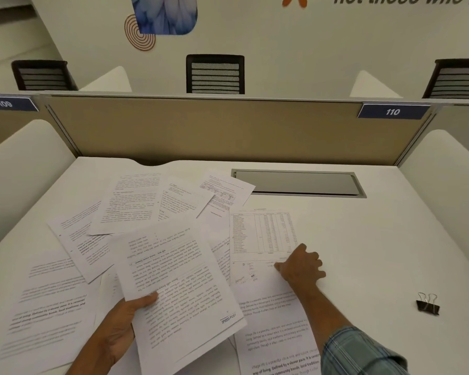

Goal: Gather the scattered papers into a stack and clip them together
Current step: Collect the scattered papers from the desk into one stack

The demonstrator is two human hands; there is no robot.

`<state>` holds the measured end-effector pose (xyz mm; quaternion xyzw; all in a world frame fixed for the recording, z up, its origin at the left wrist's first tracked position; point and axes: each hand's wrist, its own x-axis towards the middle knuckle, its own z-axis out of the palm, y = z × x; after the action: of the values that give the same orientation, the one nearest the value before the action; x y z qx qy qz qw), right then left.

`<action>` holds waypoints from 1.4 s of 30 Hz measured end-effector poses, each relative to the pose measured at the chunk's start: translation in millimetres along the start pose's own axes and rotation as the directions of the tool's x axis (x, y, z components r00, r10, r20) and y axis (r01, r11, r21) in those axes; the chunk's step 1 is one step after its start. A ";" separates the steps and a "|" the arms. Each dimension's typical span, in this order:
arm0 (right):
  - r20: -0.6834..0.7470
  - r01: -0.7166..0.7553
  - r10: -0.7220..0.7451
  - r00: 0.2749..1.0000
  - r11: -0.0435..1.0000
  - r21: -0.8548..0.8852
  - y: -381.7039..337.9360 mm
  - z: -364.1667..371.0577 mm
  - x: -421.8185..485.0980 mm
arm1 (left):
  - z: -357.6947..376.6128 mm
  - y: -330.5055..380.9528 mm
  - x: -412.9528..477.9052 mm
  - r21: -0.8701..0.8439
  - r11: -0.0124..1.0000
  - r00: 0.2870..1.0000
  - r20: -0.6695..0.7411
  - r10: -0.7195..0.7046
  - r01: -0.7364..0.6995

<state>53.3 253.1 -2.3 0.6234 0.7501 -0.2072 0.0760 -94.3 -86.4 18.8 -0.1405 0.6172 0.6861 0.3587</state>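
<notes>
Many printed papers (136, 209) lay spread across the middle and left of the white desk (377, 239), overlapping each other. The left hand (119, 331), at the bottom of the frame, held one sheet (179, 293) with its thumb on top and its fingers underneath. The right hand (301, 266) pressed down on a page with a table of numbers (263, 234), fingers bent, holding nothing. A black binder clip (427, 304) sat alone at the lower right, well apart from the papers.

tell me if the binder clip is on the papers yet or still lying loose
Lying loose. The binder clip sits alone on the bare desk, right of the right hand, touching no sheet.
</notes>
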 end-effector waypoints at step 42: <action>-0.062 0.227 -0.348 0.936 0.457 0.860 -21.7 -71.0 0.3 | 101.5 25.2 16.8 -0.183 0.982 0.953 0.303 0.018 0.040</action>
<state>42.5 279.2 66.4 0.4288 0.6371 -0.5971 -0.2318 -97.6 15.7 47.1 -0.0701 0.4869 0.7523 0.4382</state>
